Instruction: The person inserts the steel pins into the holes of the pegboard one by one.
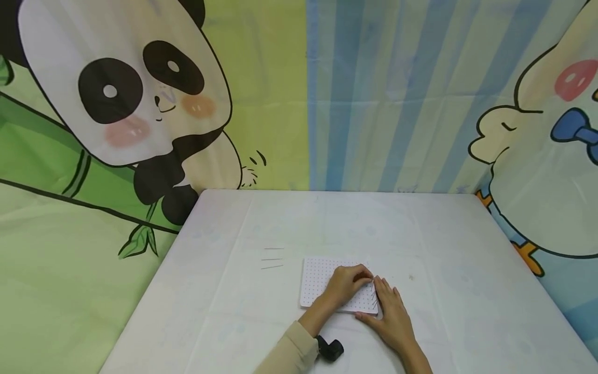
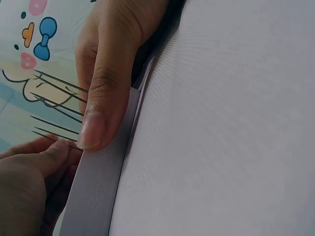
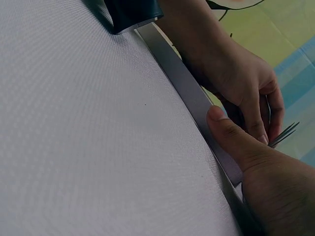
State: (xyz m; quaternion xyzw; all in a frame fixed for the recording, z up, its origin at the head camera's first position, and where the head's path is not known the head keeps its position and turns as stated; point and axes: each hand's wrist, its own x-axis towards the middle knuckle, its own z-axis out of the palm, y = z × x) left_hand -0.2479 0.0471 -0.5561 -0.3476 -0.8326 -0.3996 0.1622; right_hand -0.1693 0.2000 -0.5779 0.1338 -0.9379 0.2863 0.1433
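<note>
A white board (image 1: 317,280) with rows of small dots lies flat on the table. Several thin metal needles (image 1: 375,299) stand up along its right side; the left wrist view shows these needles (image 2: 56,93) as a slanting row. My left hand (image 1: 347,284) reaches over the board and pinches a needle between thumb and fingertips at the end of that row. Beside the right edge, my right hand (image 1: 391,318) rests with fingers fairly straight, its thumb (image 3: 219,115) against the board's front side. The needle's lower end is hidden in the head view.
Three loose needles (image 1: 272,259) lie apart on the white table (image 1: 224,311), left of the board. A black device (image 1: 330,349) sits at my left wrist. Behind the table hangs a cartoon-printed curtain (image 1: 271,93).
</note>
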